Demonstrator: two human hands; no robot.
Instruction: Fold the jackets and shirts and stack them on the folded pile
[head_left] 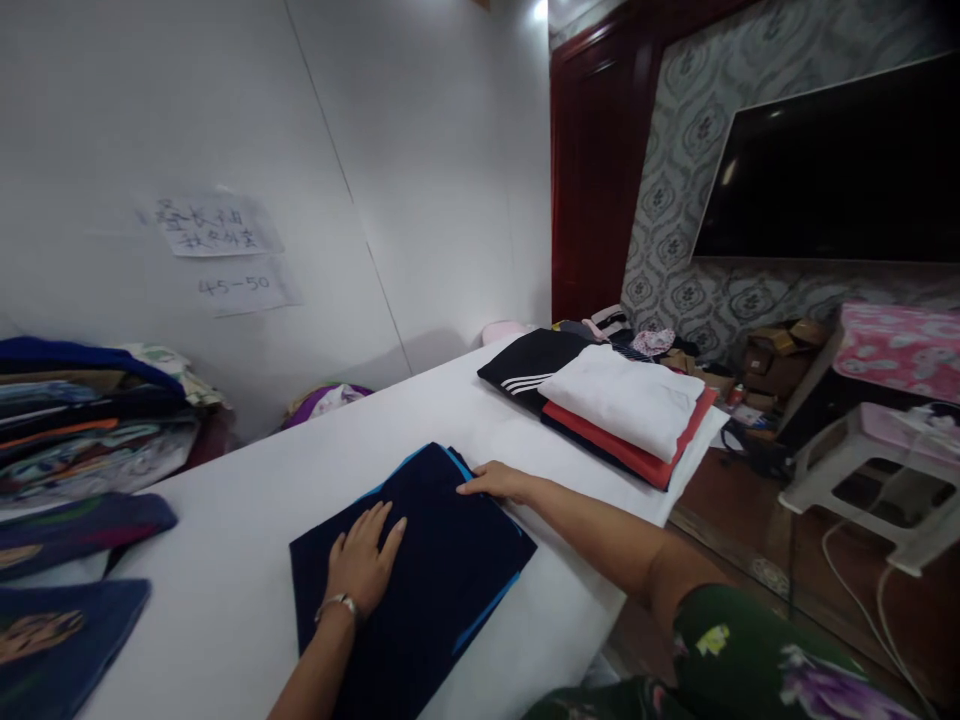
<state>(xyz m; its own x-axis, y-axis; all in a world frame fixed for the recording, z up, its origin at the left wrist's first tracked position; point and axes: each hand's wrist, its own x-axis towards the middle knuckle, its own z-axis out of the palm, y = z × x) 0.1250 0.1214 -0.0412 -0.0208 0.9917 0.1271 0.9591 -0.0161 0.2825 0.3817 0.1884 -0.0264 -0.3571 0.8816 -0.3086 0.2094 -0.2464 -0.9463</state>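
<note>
A folded dark navy garment [431,560] with bright blue edges lies in front of me on the white table [225,540]. My left hand [364,560] rests flat on the left part of the cloth, fingers spread, a bracelet at the wrist. At the garment's far right edge, my right hand [499,482] pinches the cloth, its thumb on top and its other fingers partly hidden.
Folded clothes, a white one [626,395] over a red one [652,465], lie back right beside a black garment with white stripes [536,365]. A tall clothes pile [90,420] stands left. Papers [217,225] hang on the wall; a stool [862,460] stands right.
</note>
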